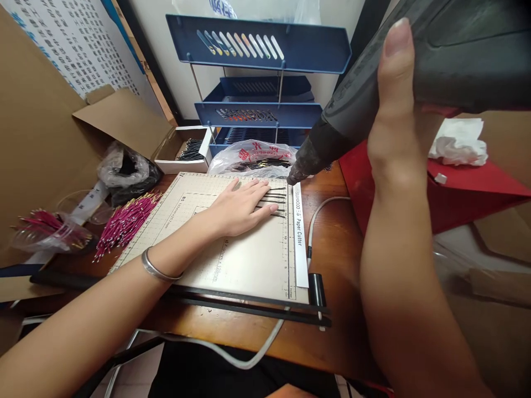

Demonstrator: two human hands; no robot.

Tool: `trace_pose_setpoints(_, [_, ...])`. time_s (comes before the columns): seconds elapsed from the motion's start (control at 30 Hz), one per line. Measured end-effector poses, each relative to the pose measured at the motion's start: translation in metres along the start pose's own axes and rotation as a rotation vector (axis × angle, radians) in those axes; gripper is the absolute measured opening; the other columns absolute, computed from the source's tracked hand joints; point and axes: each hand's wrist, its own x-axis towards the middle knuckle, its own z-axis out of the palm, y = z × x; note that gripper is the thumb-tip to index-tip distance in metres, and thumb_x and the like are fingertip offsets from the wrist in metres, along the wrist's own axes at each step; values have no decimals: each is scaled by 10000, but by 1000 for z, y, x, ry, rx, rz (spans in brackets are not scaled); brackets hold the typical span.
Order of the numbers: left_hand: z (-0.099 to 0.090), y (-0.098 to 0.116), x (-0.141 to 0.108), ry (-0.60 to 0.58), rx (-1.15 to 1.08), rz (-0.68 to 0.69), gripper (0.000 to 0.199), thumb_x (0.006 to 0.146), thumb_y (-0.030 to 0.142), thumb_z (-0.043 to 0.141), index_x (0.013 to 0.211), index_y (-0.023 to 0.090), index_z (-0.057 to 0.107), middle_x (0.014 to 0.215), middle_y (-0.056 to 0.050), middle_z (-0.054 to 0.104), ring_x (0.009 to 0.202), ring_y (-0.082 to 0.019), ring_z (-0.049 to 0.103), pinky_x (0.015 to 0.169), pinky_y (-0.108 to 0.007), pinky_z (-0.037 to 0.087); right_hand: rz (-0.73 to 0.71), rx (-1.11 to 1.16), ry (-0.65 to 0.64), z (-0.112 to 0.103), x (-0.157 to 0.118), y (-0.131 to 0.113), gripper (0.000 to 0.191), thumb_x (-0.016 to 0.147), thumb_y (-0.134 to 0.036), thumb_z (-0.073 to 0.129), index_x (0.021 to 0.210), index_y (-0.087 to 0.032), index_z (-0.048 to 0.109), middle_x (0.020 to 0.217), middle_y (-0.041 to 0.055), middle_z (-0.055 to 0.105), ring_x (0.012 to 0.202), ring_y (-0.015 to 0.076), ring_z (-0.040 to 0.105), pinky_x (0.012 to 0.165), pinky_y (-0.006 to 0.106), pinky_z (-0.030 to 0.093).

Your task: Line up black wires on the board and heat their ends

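My left hand (243, 209) lies flat on the paper cutter board (253, 260), its fingers spread over several thin black strips (274, 202). The strips stick out to the right from under the fingers, side by side, toward the board's ruled right edge. A metal bangle (156, 267) is on the left wrist. Up at the right, my right hand (396, 105) is wrapped round a large dark heat gun (360, 99), its thumb on top. The gun's nozzle points down and left, close to the strips' ends at the upper right corner of the board.
Blue shelves (257, 47) stand behind the board, with a plastic bag (249, 155) in front. Pink sticks (126, 221) lie at the left, near an open white box (186, 164). A white cable (253, 362) runs along the front; a red bag (468, 188) is at the right.
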Motion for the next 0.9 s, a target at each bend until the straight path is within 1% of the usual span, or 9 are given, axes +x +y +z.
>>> trace_pose_setpoints(0.1, [0, -1, 0, -8, -13, 25, 853, 1088, 773, 241, 1716, 221, 412, 1839, -113, 315, 1728, -341, 267, 1426, -642, 60, -12, -64, -16, -1, 0, -7, 297, 1003, -457, 738, 1239, -278, 750, 1424, -81, 752, 1638, 150, 480, 1398, 244, 362])
trace_pose_setpoints(0.23, [3, 3, -4, -40, 12, -16, 857, 1119, 640, 154, 1781, 103, 244, 1863, -154, 198, 1758, -300, 164, 1434, -599, 27, 11, 5, -25, 1, 2, -11, 243, 1015, -412, 722, 1191, -262, 796, 1305, -103, 811, 1648, 160, 459, 1425, 259, 333])
trace_pose_setpoints(0.4, [8, 8, -4, -72, 34, -26, 1114, 1035, 851, 224, 1798, 45, 130, 1867, -175, 30, 1767, -346, 21, 1432, -584, 12, 84, 94, -116, 0, 4, -11, 428, 890, -391, 825, 1267, -192, 788, 1329, -121, 799, 1628, 168, 490, 1411, 259, 369])
trace_pose_setpoints(0.5, [8, 7, 0, -76, 46, -37, 1024, 1072, 777, 141, 1803, 60, 120, 1871, -160, 41, 1769, -323, 24, 1433, -574, 3, 114, 145, -88, 3, 2, -12, 410, 868, -326, 824, 1247, -172, 794, 1279, -119, 814, 1544, 160, 594, 1357, 248, 441])
trace_pose_setpoints(0.6, [6, 6, 2, -88, 62, -55, 954, 1098, 699, 108, 1803, 55, 107, 1875, -154, 53, 1770, -300, 24, 1435, -562, 5, 45, 119, -84, 7, -2, -16, 396, 872, -313, 846, 1229, -150, 795, 1260, -80, 825, 1544, 160, 593, 1350, 203, 422])
trace_pose_setpoints(0.67, [4, 5, -1, -73, 57, -64, 916, 1112, 665, 136, 1804, 64, 115, 1876, -147, 81, 1770, -293, 50, 1437, -566, 23, 84, 89, -64, 9, -5, -20, 371, 873, -326, 864, 1211, -191, 793, 1296, -78, 820, 1516, 154, 622, 1296, 179, 481])
trace_pose_setpoints(0.77, [1, 1, -7, 105, 66, -58, 740, 1138, 557, 247, 1744, 153, 382, 1857, -114, 261, 1741, -312, 233, 1422, -615, 132, 123, 89, -52, 11, -7, -26, 293, 869, -332, 843, 1149, -253, 801, 1245, -155, 816, 1500, 122, 630, 1253, 145, 504])
trace_pose_setpoints(0.83, [0, -3, -10, 292, 93, -58, 563, 1135, 473, 334, 1448, 197, 712, 1730, -108, 526, 1615, -335, 476, 1360, -616, 309, 116, 105, -79, 11, -7, -30, 320, 855, -351, 820, 1153, -234, 809, 1205, -186, 811, 1543, 111, 584, 1287, 136, 461])
trace_pose_setpoints(0.9, [1, -7, -13, 429, 105, -66, 456, 1111, 445, 427, 1043, 203, 806, 1502, -118, 729, 1407, -341, 656, 1243, -583, 462, 151, 97, -109, 10, -7, -33, 447, 856, -395, 804, 1259, -203, 792, 1222, -169, 805, 1528, 137, 602, 1310, 179, 463])
